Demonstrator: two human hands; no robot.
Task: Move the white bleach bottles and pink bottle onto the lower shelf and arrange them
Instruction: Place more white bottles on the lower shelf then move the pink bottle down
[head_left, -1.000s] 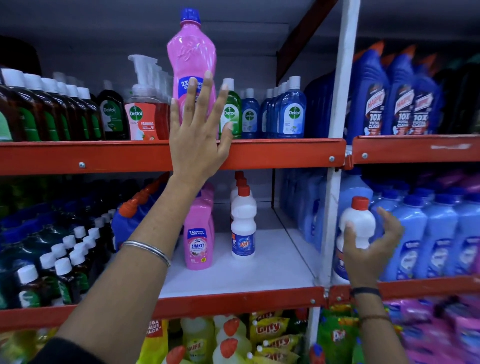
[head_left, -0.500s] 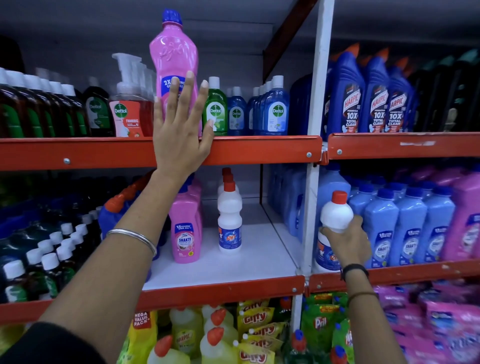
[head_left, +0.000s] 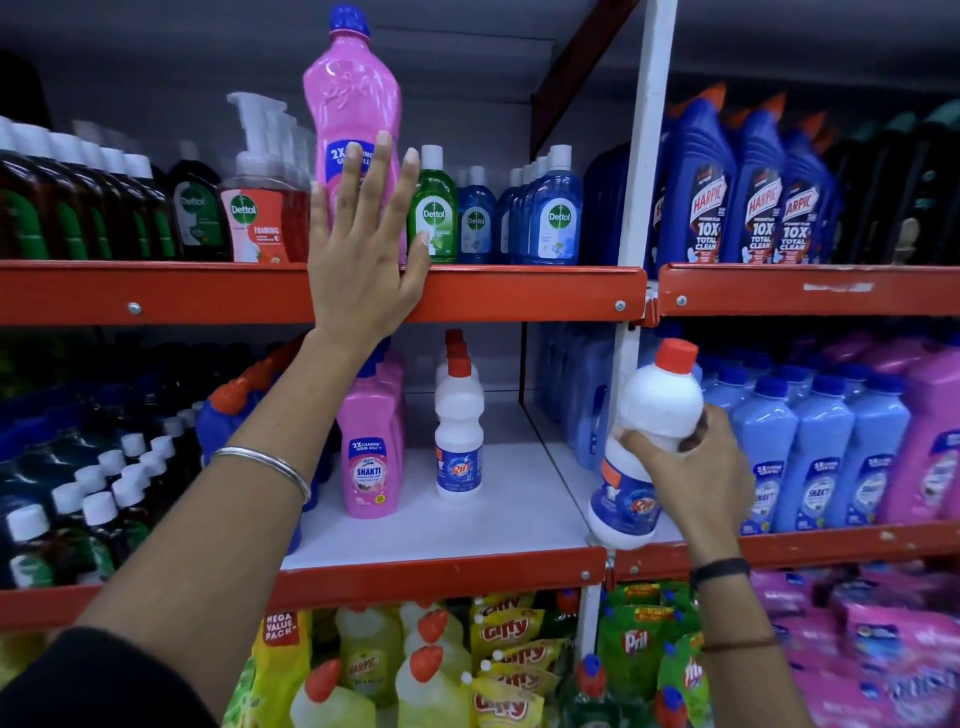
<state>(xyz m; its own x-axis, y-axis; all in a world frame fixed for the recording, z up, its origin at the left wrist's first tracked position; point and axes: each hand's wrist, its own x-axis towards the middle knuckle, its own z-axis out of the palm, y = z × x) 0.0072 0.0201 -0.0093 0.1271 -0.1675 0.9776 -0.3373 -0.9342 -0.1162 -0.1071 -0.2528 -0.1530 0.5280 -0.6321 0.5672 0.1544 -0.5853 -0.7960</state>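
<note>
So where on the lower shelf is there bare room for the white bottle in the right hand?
Bare white shelf board lies right of the standing white red-capped bleach bottles, up to the white upright post. The pink Shakti bottles crowd the left; beyond the post, pale blue bottles are packed.

Left hand (head_left: 358, 260) hides pink bottle's (head_left: 353, 98) base.

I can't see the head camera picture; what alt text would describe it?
A person's left hand reaches open toward a tall pink bottle on the upper orange shelf, while the right hand grips a tilted white bleach bottle at the white post. On the lower shelf stand pink Shakti bottles and a row of white bleach bottles.
</note>
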